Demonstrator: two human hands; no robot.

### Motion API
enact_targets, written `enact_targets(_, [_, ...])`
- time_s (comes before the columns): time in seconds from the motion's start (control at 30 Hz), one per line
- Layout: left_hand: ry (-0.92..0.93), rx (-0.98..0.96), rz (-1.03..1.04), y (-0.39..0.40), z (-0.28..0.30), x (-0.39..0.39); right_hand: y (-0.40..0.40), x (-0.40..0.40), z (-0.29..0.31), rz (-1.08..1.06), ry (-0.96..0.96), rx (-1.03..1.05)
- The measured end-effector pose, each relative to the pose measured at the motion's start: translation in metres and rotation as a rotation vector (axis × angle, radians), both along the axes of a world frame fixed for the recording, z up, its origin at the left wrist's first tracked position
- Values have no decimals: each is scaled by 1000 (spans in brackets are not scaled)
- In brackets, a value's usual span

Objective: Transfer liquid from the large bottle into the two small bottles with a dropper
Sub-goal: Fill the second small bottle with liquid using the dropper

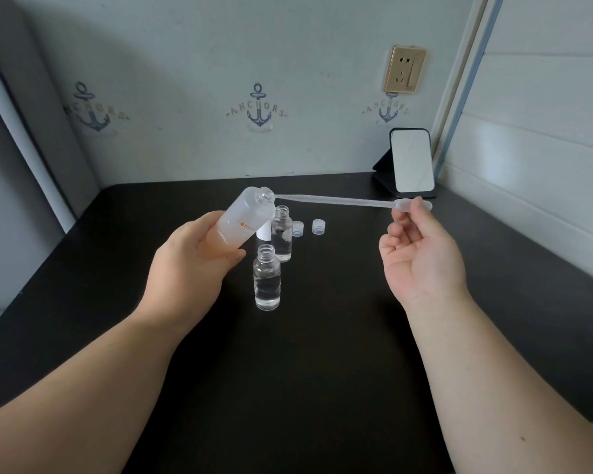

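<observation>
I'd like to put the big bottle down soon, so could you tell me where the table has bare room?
Free: the wide stretch of table in front of the near small bottle, between the forearms, and the left part behind the left hand. Crowded: the centre, where the far small bottle, a white object behind it and two caps cluster; the mirror fills the back right corner.

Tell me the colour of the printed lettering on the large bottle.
Orange-red lettering on the frosted white large bottle, held tilted in the left hand; seen in the head view.

Person, two bare forearms: left hand (189, 265) and right hand (421, 254), no sleeves; small dark mole on right forearm (514, 398), well below the right hand.
</observation>
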State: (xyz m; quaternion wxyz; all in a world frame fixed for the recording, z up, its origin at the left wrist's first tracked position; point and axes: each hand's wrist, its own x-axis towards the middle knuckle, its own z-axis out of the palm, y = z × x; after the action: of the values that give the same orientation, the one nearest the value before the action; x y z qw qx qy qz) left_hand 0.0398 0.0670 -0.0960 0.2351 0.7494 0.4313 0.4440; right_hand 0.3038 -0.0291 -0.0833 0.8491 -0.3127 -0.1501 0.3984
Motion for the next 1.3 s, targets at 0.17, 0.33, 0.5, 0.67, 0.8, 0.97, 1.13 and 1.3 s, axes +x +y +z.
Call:
enact_targets(0.17, [55, 95, 80, 6, -7, -4, -1, 2, 0, -42, -4, -13])
enact_targets(0.33, [108, 141, 97, 4, -8, -4, -1, -1, 0, -36, -80, -31])
enact_targets(0.5, [153, 180, 74, 4, -9, -1, 0, -4, -2, 33, -216, -22])
enact_targets(0.67, [173, 218, 65, 3, -9, 2, 1, -14, -2, 110, -349, -38])
enact_targets(0.8, [195, 238, 62, 4, -10, 3, 2, -22, -1, 139, -400, -66])
enact_targets(0.97, [202, 240, 63, 4, -11, 3, 1, -29, 0, 160, -498, -88])
enact_targets(1.13, [203, 240, 62, 6, -12, 3, 1, -29, 1, 171, -493, -79])
enact_targets(1.3, [204, 234, 73, 6, -12, 3, 1, -26, 2, 169, -423, -90])
